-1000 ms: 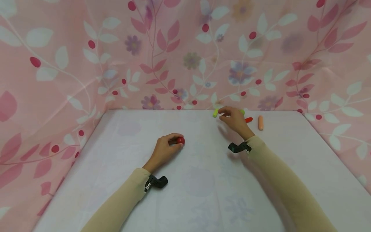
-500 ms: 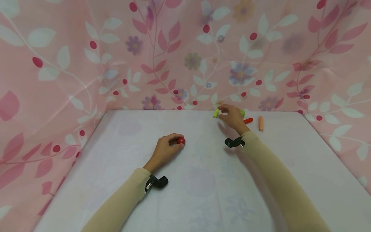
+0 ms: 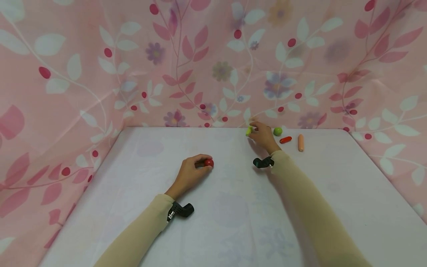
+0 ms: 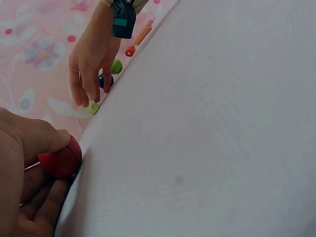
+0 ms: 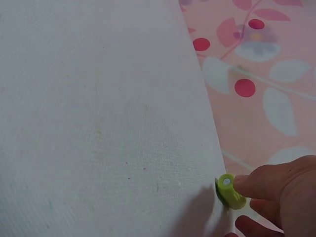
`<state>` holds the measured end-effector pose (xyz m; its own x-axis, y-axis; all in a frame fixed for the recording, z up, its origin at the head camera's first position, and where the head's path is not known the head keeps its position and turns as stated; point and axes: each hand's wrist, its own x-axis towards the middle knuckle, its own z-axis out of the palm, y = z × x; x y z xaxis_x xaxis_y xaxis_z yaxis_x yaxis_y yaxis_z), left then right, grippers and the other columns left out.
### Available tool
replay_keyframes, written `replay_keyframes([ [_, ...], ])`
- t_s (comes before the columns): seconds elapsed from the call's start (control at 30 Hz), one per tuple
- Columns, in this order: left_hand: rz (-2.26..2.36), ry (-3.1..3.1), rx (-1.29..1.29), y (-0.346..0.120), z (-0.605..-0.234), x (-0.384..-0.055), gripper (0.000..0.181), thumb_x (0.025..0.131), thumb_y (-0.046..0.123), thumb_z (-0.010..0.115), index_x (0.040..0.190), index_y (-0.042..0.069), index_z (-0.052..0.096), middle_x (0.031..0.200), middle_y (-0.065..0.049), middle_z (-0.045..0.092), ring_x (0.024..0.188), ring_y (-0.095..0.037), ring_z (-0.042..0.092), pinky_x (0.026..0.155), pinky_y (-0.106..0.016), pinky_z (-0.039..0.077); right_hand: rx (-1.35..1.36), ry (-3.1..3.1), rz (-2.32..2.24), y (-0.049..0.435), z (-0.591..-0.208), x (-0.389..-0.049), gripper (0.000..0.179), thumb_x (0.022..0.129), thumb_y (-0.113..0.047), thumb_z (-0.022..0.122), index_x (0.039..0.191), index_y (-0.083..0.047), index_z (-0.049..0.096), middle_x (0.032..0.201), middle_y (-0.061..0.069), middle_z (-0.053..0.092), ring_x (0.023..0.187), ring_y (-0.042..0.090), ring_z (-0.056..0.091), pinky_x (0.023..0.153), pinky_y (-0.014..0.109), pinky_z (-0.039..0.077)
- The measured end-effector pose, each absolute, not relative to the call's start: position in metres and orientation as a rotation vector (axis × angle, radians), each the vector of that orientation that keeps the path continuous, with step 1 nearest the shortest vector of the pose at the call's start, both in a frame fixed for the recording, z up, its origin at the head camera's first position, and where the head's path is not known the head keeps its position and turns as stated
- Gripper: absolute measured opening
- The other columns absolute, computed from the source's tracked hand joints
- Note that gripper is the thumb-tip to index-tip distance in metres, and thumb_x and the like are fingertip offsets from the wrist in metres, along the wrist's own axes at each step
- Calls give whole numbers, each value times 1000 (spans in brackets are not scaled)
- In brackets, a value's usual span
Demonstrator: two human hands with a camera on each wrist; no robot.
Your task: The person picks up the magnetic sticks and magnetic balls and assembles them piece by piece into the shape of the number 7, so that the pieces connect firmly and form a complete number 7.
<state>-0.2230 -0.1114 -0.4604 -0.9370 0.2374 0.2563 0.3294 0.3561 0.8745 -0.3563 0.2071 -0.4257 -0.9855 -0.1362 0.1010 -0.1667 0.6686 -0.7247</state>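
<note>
My left hand [image 3: 191,172] holds a small glossy red ball [image 3: 208,162] between thumb and fingers, low over the table; in the left wrist view a groove crosses the red ball [image 4: 63,159]. At the table's back edge, my right hand [image 3: 263,135] reaches around a short lime-green cylinder [image 3: 248,131] with loosely bent fingers. The right wrist view shows the thumb tip against or just over the cylinder [image 5: 230,190], whose end has a pale centre; no firm grip is visible. A dark blue ball [image 4: 105,81] shows behind the right fingers in the left wrist view.
Right of my right hand lie a green ball [image 3: 278,131], a short red sausage-shaped piece [image 3: 285,139] and a longer orange one [image 3: 301,142]. The white-covered table [image 3: 230,207] ends at a pink floral curtain [image 3: 213,66] behind.
My right hand has moved left, closer to the lime-green cylinder, uncovering the green ball and the red piece. The left hand stays in place with the red ball.
</note>
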Motion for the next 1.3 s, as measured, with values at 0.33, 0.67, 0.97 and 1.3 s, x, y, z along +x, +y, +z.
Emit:
replay_keyframes([
  [0.33,-1652,-2516,-539,-111,-461,-223,31,90,4,79,121,8,75,112,-2,74,103,-18,72,94,-41,56,423,-2946,974,206,-432,-358,43,101,6,48,143,2,57,145,22,57,139,38,47,116,54,35],
  [0.67,-1658,-2511,-541,-111,-459,-222,31,91,4,79,121,8,75,113,-3,74,103,-18,72,95,-42,55,289,-2926,1052,206,-427,-354,39,96,3,57,134,2,66,138,21,61,129,38,54,110,54,43],
  [0.97,-1656,-2513,-528,-111,-460,-222,31,90,4,79,121,7,75,112,-4,75,103,-19,72,95,-43,55,255,-2922,1074,205,-425,-353,32,96,-1,67,127,2,71,134,19,63,122,36,56,109,51,44],
  [1.3,-1614,-2527,-526,-110,-460,-222,31,91,7,79,122,8,75,114,-1,74,104,-15,71,96,-38,55,249,-2882,1166,209,-428,-352,27,96,-3,72,123,1,72,121,19,67,110,35,57,102,48,49],
])
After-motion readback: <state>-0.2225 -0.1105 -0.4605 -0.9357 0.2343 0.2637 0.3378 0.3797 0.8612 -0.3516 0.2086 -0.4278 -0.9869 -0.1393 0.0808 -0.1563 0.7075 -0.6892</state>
